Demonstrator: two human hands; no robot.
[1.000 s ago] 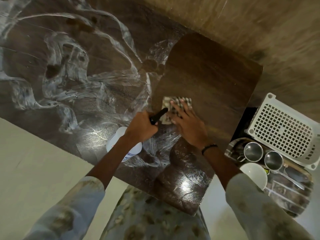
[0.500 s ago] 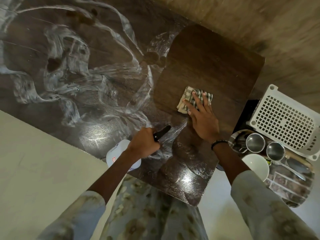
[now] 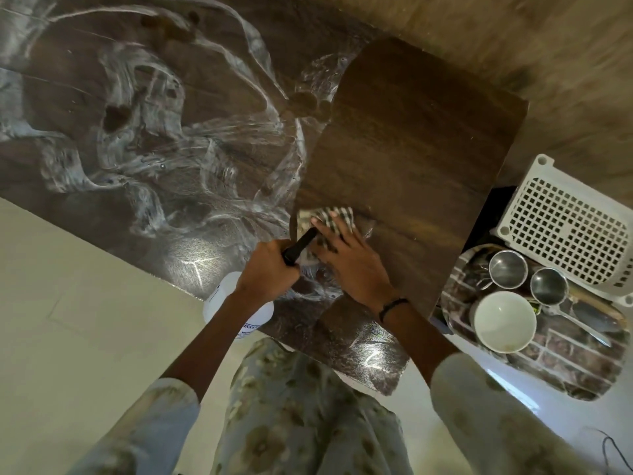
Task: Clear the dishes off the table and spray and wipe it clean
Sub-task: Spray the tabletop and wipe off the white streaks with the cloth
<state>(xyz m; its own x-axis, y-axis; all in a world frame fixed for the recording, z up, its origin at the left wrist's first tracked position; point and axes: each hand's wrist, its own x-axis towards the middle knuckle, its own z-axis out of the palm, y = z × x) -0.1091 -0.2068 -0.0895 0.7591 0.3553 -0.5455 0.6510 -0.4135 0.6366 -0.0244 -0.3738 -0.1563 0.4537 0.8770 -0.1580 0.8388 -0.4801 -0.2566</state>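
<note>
Your right hand (image 3: 349, 265) pressed the checked cloth (image 3: 334, 217) flat near the tabletop's (image 3: 411, 132) near edge, grip released. Your left hand (image 3: 269, 269) clenched the spray bottle (image 3: 236, 310), overhanging that edge. Streaks could dry; the bottle's nozzle could snag the cloth.

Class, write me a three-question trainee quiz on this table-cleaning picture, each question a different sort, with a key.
1. True or false: the right hand presses the checked cloth flat on the table.
2. What does the left hand grip? A) a spoon B) the spray bottle C) a cup
3. Fill in: the white bowl sits on a ___ beside the table.

Key: 1 true; 2 B; 3 tray.
</note>
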